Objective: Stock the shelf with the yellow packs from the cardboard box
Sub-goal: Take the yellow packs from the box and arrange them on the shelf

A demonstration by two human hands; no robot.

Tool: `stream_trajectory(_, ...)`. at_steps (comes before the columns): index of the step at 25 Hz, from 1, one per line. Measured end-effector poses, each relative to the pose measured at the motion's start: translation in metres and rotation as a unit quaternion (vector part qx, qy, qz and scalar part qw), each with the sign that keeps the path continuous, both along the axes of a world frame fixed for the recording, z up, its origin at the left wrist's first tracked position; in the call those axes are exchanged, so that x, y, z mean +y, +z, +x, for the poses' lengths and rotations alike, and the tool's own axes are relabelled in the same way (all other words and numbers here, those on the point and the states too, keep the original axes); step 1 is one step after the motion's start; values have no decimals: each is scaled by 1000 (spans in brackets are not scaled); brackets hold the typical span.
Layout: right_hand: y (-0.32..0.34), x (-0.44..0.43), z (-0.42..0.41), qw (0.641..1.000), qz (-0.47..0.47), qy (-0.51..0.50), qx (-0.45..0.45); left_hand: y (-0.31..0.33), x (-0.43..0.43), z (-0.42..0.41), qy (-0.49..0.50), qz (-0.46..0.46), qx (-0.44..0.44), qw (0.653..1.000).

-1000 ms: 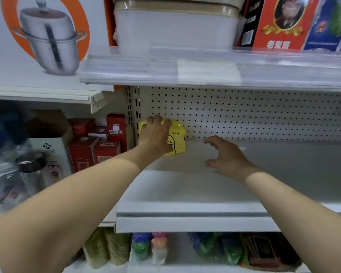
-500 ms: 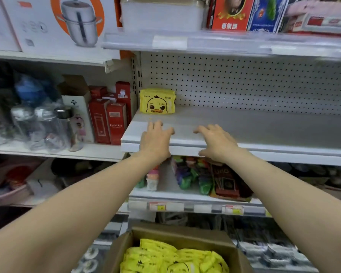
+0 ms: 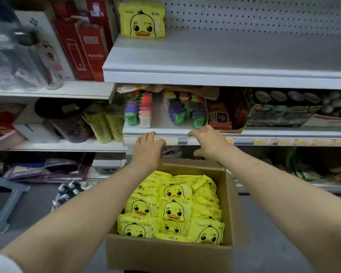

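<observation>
Shop shelving fills the background, with a white perforated back panel behind the grey shelf [image 3: 224, 56] that is being stocked. One yellow pack [image 3: 142, 20] with a duck face stands upright at the left end of that shelf, against the back panel, well above and beyond both hands. The other yellow packs [image 3: 173, 209] lie in rows inside the open cardboard box [image 3: 165, 253], below and nearer than the hands, between the two forearms.

Both hands hover palm down over the far rim of the box, at the height of the next shelf down. The left hand [image 3: 147, 150] is empty, its fingers loosely bent and together. The right hand [image 3: 211, 143], just to its right and apart from it, is also empty, with fingers relaxed and a little spread.

Just beyond the fingertips runs a price strip [image 3: 283, 142] on the lower shelf edge. Above it stand stacks of coloured tubs [image 3: 138, 113], and beyond the right hand are UNO card packs [image 3: 219, 115]. Up and left of the left hand are tall red boxes [image 3: 87, 50], beside the standing pack. Lower on that side are greenish rolls [image 3: 106, 123]. Far left of the left forearm, a grey step stool [image 3: 6, 203] sits on the floor.
</observation>
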State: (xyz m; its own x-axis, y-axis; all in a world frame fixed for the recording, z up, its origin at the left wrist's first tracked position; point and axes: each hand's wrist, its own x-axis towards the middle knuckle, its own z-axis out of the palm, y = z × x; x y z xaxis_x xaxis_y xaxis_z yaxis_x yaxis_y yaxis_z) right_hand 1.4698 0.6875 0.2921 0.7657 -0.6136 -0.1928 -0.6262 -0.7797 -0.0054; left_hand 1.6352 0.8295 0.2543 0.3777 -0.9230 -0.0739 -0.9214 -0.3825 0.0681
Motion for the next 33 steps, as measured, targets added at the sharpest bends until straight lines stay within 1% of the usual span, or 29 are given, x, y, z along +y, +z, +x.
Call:
stream_trajectory(3,-55,14,-7,996,75,-35,36,-48,16,8,5,96,43,994)
stream_trajectory(6,-107,31,-5,984,143,-72,82,-93,30,22,4,167,71,983)
stream_trajectory(9,-154,51,-1,967,214,-93,103,-133,47,35,9,212,117,970)
stream_trajectory(12,-198,68,6,949,262,-111,132,-171,63,47,23,269,176,947)
stream_trajectory(14,-221,73,11,941,275,-118,155,-192,69,52,16,278,190,942)
stream_trajectory(15,-228,75,13,939,278,-121,165,-200,71,54,6,267,187,945)
stream_trajectory(17,-241,78,14,932,283,-128,185,-210,70,57,-33,236,172,956)
stream_trajectory(19,-252,81,16,928,281,-129,208,-217,68,58,-68,217,169,959)
stream_trajectory(21,-257,85,18,930,263,-125,226,-223,69,58,-77,213,176,958)
stream_trajectory(24,-261,89,21,936,231,-122,235,-230,74,56,-87,245,168,951)
stream_trajectory(27,-264,91,23,933,237,-119,243,-235,72,53,-109,304,139,936)
stream_trajectory(29,-262,89,22,924,262,-136,245,-235,69,51,-66,328,163,928)
stream_trajectory(31,-252,83,16,917,293,-163,218,-228,67,52,-6,323,226,919)
stream_trajectory(33,-237,76,7,908,330,-188,177,-217,65,56,55,311,294,902)
